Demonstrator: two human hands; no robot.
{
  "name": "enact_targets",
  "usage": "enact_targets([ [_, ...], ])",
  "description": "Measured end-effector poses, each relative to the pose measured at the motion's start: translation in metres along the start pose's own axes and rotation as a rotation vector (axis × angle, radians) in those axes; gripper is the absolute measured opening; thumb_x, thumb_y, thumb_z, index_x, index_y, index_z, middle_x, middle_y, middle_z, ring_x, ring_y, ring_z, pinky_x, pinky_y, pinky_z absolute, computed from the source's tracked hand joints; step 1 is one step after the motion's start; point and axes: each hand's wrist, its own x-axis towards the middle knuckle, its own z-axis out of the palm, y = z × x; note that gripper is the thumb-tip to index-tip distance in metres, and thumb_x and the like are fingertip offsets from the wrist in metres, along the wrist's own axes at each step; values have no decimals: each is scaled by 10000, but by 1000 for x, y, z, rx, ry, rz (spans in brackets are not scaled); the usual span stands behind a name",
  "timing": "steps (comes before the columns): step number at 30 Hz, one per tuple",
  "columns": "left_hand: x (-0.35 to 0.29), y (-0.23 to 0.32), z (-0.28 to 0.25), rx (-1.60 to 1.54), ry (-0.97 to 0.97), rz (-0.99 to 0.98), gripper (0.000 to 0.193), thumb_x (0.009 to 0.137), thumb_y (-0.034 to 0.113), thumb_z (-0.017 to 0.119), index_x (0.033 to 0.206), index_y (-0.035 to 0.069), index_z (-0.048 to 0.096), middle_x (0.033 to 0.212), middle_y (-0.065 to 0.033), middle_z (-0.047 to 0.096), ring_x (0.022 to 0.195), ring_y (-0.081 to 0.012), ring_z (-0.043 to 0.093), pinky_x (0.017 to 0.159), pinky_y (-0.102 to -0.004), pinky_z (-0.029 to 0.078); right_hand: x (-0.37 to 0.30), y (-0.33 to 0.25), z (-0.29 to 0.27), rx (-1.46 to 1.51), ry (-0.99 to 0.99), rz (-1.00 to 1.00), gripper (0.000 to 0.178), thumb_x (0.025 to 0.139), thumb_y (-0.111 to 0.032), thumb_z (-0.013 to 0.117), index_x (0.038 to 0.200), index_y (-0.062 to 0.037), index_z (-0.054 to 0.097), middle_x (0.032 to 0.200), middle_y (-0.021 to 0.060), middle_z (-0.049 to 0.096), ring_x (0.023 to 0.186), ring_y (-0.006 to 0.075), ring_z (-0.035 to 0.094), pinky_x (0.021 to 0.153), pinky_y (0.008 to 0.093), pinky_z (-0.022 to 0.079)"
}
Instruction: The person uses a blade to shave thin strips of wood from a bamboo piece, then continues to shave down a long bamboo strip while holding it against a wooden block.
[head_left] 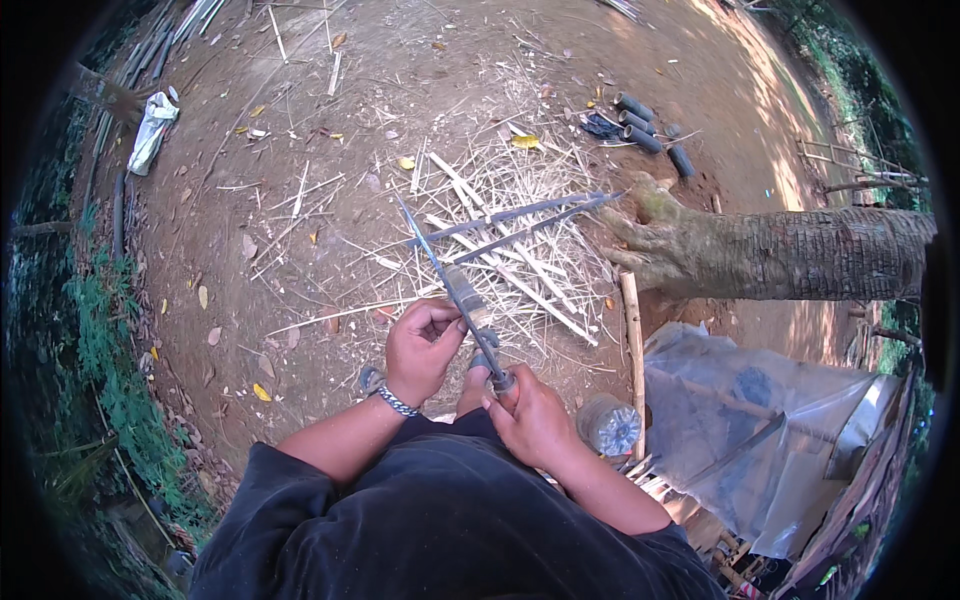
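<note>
My right hand [533,418] is closed around the handle of a long machete [440,267]. Its narrow dark blade slants up and to the left, away from my body. Beside the blade, just above the handle, my left hand [420,350] is closed in a pinch, thumb against curled fingers. What it pinches, if anything, is hidden. A short brownish cylindrical piece [468,292], like bamboo or wood, lies partly behind the blade near my left fingertips. I cannot tell whether those fingers touch it.
Pale split strips [530,275] and shavings cover the ground ahead, with two dark bars [515,222] across them. A tree trunk [780,255] lies to the right, near several dark tubes [640,125]. A plastic bottle [608,425], an upright pole [633,350] and plastic sheeting [740,420] are close on my right.
</note>
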Motion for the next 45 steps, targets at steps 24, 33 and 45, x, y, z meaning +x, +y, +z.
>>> enact_targets([
  [24,47,41,-18,350,200,565,301,943,167,482,1144,-20,606,1209,-198,576,1139,-302,557,1017,-424,413,9,8,-6,1,12,71,379,853,-194,664,1126,21,512,840,249,660,860,444,640,763,505,500],
  [33,125,248,23,865,-227,1417,713,995,522,295,1497,16,309,1558,-156,319,1493,-253,179,1204,-438,-44,21,10,-14,40,126,149,249,833,-171,617,1010,-11,545,817,236,646,835,433,630,752,493,490],
  [45,155,107,39,1518,-698,935,755,1011,529,240,1537,0,125,1612,-160,155,1508,-251,108,1217,-462,-38,32,11,-25,-75,106,118,230,819,-169,614,983,-15,564,880,248,649,867,440,630,778,499,494],
])
